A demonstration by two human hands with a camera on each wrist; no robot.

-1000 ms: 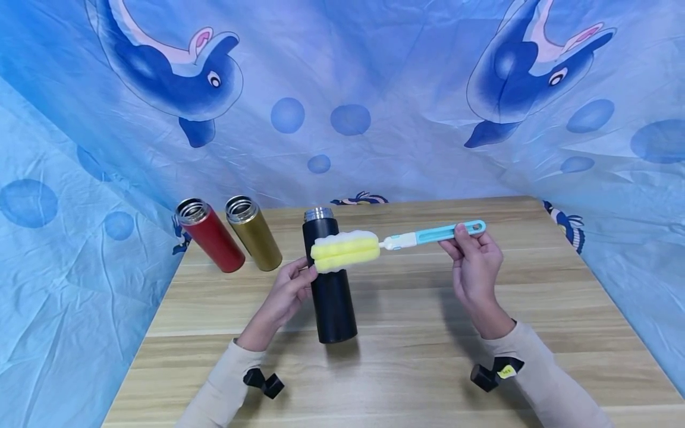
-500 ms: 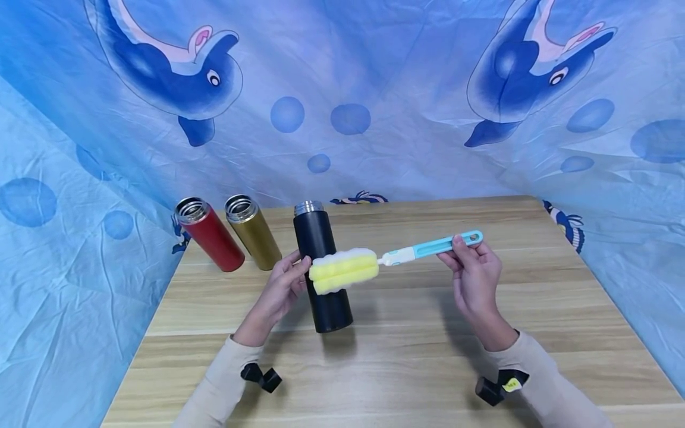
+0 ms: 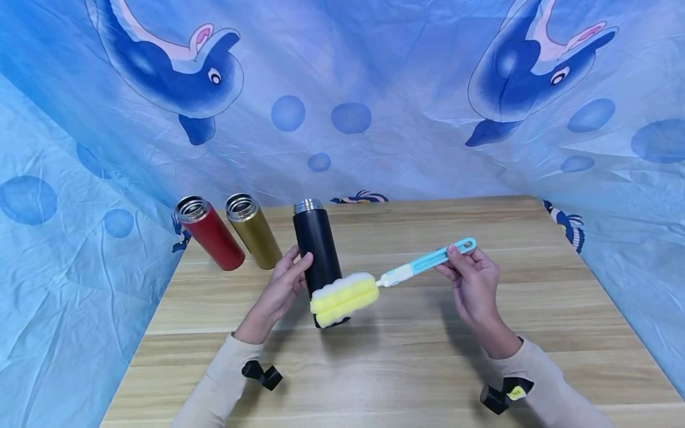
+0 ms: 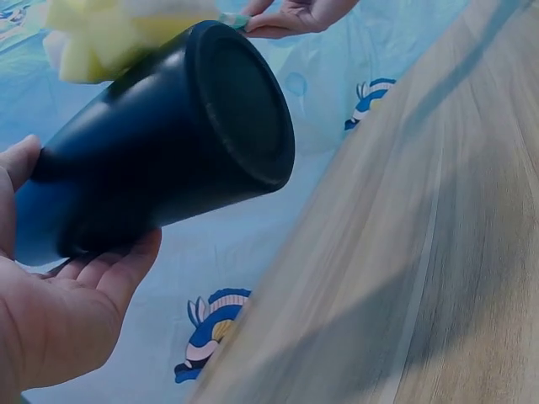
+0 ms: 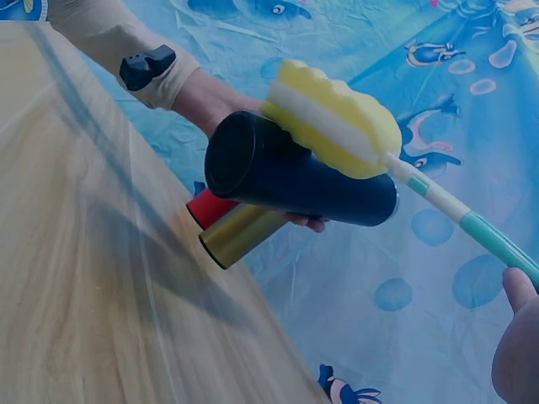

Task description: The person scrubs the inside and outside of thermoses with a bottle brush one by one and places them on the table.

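Note:
My left hand [image 3: 280,291] grips a black thermos bottle [image 3: 317,244] around its side, raised above the table. The bottle has no lid, and its metal neck points up and away in the head view. With my right hand [image 3: 475,288] I pinch the turquoise end of a sponge bottle brush [image 3: 428,260]. Its yellow and white sponge head [image 3: 345,299] lies across the lower part of the bottle in the head view. In the left wrist view the round base of the bottle [image 4: 244,105] faces the camera, the sponge just behind it. Whether sponge and bottle touch, I cannot tell.
A red bottle [image 3: 211,235] and a gold bottle [image 3: 254,233], both lidless, stand at the back left of the wooden table [image 3: 417,356]. A blue curtain [image 3: 407,160] with dolphin pictures hangs behind the table and at its sides.
The brush's sponge head has swung down along the bottle, from near its upper half to near its base. The bottle has shifted slightly up and left in the left hand.

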